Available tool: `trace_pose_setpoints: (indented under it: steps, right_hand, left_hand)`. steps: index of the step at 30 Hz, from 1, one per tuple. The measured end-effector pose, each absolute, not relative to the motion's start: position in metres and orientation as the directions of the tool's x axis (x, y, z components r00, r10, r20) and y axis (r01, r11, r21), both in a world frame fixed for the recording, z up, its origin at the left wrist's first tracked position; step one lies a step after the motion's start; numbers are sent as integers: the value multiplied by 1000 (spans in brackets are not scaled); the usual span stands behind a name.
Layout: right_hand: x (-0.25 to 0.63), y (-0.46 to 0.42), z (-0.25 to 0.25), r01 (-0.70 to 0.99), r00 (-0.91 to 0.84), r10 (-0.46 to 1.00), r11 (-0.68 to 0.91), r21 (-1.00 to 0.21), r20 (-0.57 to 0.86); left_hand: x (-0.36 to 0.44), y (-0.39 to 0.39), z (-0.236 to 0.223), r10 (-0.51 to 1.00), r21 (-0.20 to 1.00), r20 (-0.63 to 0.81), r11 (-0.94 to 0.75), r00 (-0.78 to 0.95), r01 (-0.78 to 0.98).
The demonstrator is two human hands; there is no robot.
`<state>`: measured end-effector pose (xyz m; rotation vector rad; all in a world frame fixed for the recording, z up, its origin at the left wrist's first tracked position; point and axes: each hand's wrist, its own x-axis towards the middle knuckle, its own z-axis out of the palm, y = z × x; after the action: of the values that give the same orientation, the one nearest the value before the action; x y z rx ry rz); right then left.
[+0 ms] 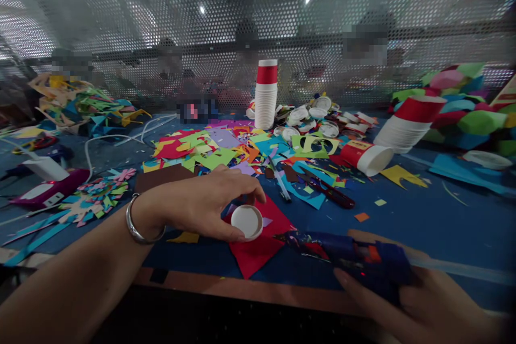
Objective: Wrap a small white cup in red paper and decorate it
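Observation:
My left hand (209,201) curves over a shallow white round piece, which looks like a cut-off paper cup bottom (246,222). The thumb presses its near left rim and the fingers arch over its far side. The round piece sits on a red paper square (268,244) turned cornerwise near the table's front edge. My right hand (419,290) is wrapped around a blue hot glue gun (355,255) with a small red light lit. Its nozzle points left, close to the red paper's right corner. A clear glue stick (455,267) sticks out of its back.
A stack of paper cups (266,102) stands at the back, beside a heap of cut cup rings (318,115). Coloured paper scraps (217,158), a pen (280,178) and dark-handled scissors (332,191) lie beyond my hands. A purple power strip (50,191) is at left.

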<state>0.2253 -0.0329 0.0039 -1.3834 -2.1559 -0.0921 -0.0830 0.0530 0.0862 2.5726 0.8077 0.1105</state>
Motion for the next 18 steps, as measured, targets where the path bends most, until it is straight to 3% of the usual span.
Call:
trace_pose_setpoints:
  steps: [4, 12, 18]
  right_hand:
    - [226, -34, 0, 824, -398, 798, 528, -205, 452]
    - [229, -36, -9, 839, -388, 786, 517, -169, 481]
    - [229, -37, -9, 834, -379, 807, 510, -210, 453]
  left_hand:
    - [-83, 53, 87, 561, 437, -61, -729, 826, 527]
    - [-83, 51, 87, 549, 439, -47, -739, 835, 511]
    - [-83, 50, 87, 545, 444, -41, -741, 838, 504]
